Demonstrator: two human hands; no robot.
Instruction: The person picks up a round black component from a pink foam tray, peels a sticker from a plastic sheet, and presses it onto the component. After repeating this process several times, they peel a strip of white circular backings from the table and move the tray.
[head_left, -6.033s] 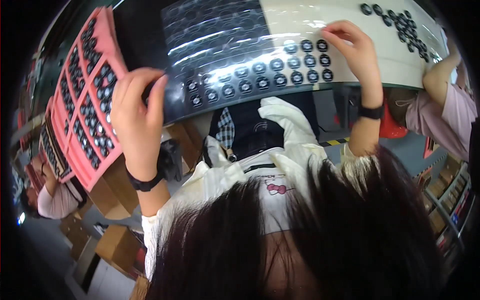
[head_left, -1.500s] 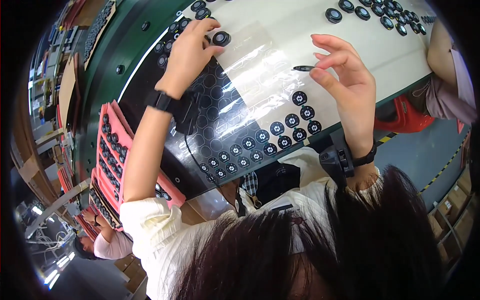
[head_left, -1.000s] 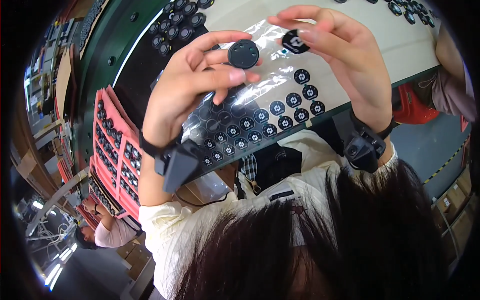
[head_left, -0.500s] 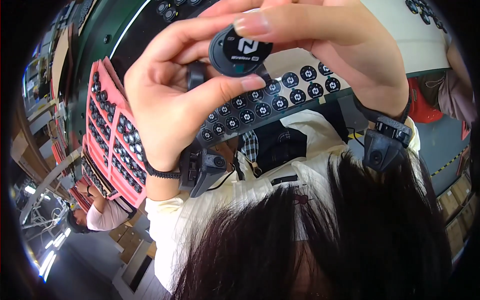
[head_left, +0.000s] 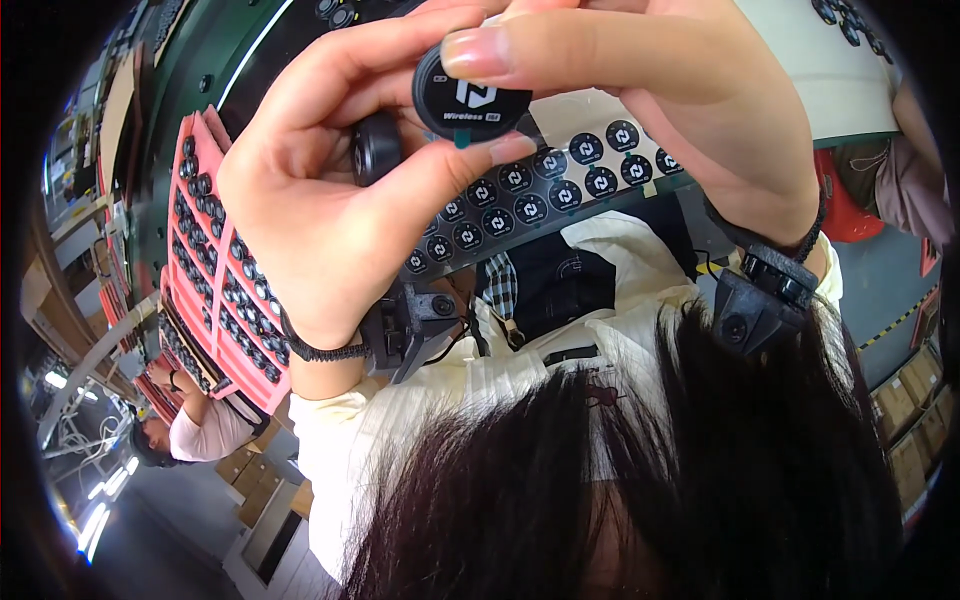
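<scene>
A small round black disc point(head_left: 472, 95) with a white mark is held close to the camera, pinched between both hands. My left hand point(head_left: 320, 210) grips it from the left and below. My right hand point(head_left: 690, 100) presses a thumb on its top edge. A second black disc point(head_left: 378, 148) sits behind it among my left fingers. Under the hands lies a clear sheet of round black stickers point(head_left: 560, 190) in rows. Each wrist carries a black strapped device point(head_left: 415, 325) point(head_left: 755, 300).
A pink tray point(head_left: 215, 290) filled with several black discs stands at the left beside a green belt point(head_left: 225, 70). More discs lie on the pale surface point(head_left: 850, 25) at the upper right. Another person point(head_left: 195, 435) is at the lower left. Cardboard boxes point(head_left: 905, 410) sit at the right.
My left hand picked a disc from the far surface, and both hands brought it up close to the camera. My right hand left the sticker sheet and joined the disc.
</scene>
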